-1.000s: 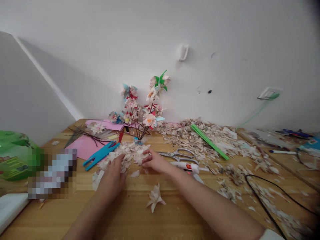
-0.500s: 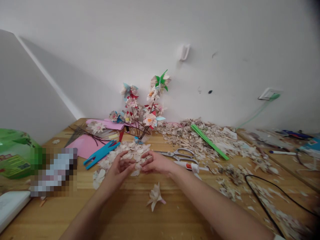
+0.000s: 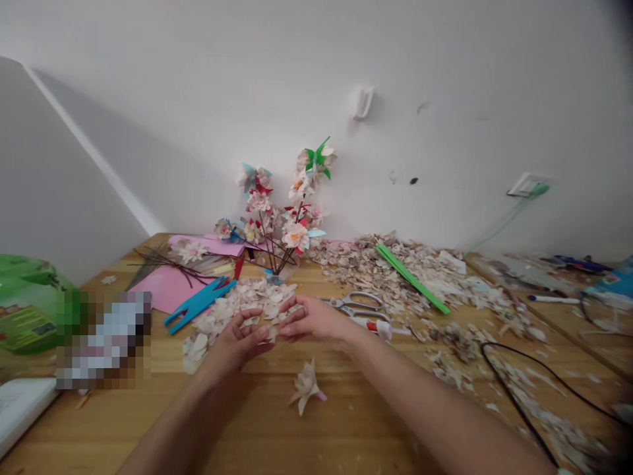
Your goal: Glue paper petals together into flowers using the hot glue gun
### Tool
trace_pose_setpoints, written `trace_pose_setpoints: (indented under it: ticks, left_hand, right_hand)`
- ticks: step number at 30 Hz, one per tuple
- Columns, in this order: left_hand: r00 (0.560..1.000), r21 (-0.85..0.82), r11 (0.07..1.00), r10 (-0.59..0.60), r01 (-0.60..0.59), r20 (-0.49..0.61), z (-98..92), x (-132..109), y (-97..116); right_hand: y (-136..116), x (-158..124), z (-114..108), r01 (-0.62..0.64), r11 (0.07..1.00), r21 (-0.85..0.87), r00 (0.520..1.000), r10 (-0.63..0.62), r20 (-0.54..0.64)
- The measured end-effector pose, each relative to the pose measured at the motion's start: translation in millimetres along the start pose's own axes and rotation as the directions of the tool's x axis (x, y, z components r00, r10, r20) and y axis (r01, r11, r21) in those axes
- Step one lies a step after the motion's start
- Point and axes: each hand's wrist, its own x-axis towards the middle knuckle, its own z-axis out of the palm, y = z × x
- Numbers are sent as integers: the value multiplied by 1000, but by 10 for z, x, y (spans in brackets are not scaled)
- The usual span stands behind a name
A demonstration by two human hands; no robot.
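Note:
My left hand [image 3: 242, 340] is closed in a pinch, thumb against fingers, on a pale dried petal [image 3: 271, 334] above the front of a petal pile [image 3: 225, 310]. Facing it, my right hand [image 3: 314, 321] has curled fingers and its fingertips meet the same petal; whether it holds a second one is too small to tell. Below the hands, a handmade flower of pointed pale petals [image 3: 306, 388] lies on the wooden table [image 3: 257, 429]. Scissors [image 3: 359, 303] and a white glue tube [image 3: 380, 328] lie beside my right wrist, partly hidden by it.
Flower-laden stems [image 3: 297, 231] stand against the wall. Blue paper [image 3: 200, 305], pink paper [image 3: 168, 288] and bare twigs [image 3: 182, 269] lie left. Green strips [image 3: 413, 279] cross more petals on the right, near a black cable [image 3: 539, 359]. A green bag [image 3: 34, 303] sits far left.
My two hands have drawn slightly closer together, the left fingers moving a little right and the petal between them turning. The flower on the table has stayed put.

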Motion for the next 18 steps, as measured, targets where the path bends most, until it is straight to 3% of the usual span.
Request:
trace_pose_setpoints:
  ticks: [18]
  left_hand:
    - [995, -47, 999, 31, -26, 92, 73, -88, 109]
  right_hand:
    - [-51, -102, -52, 55, 998, -8, 997, -55, -51]
